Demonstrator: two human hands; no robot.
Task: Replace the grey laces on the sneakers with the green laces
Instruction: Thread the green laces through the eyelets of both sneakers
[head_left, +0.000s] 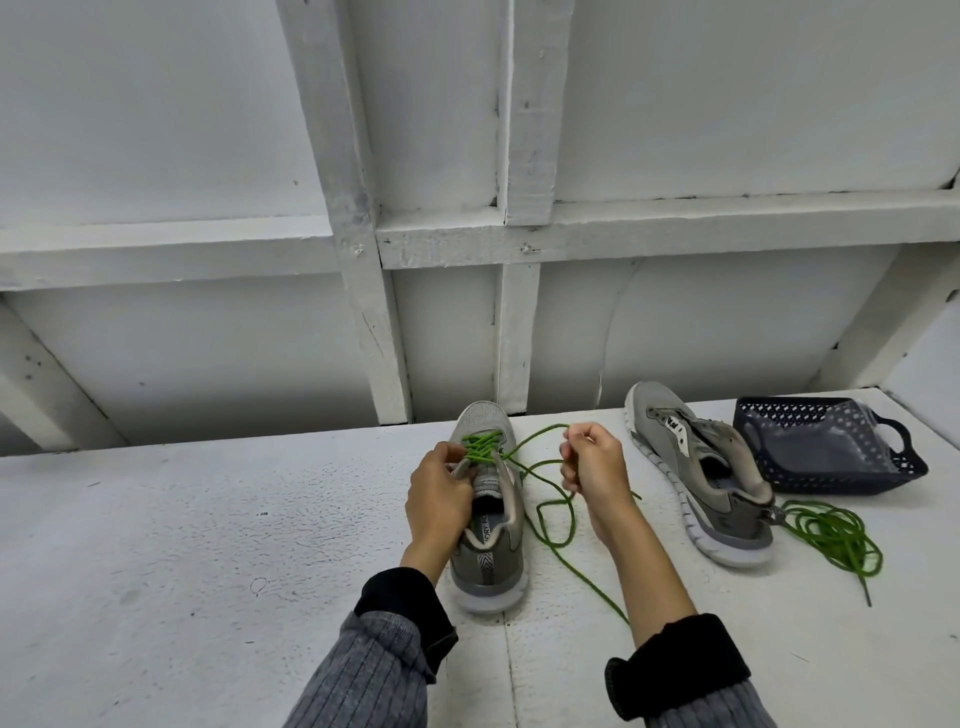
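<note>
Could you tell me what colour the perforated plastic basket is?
Dark navy blue perforated plastic basket, seen in the head view.

Head view (close) looking down, forward.

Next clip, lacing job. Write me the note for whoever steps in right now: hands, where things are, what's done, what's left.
Left hand grips the near sneaker at its tongue.
Right hand pinches the green lace and draws it out to the side; the rest trails loose on the table.
Done: the lower eyelets of this sneaker are laced in green.
Left: the upper eyelets. The second sneaker lies on its side to the right, with no lace in view; its spare green lace is bundled beside it, in front of the dark basket.
</note>
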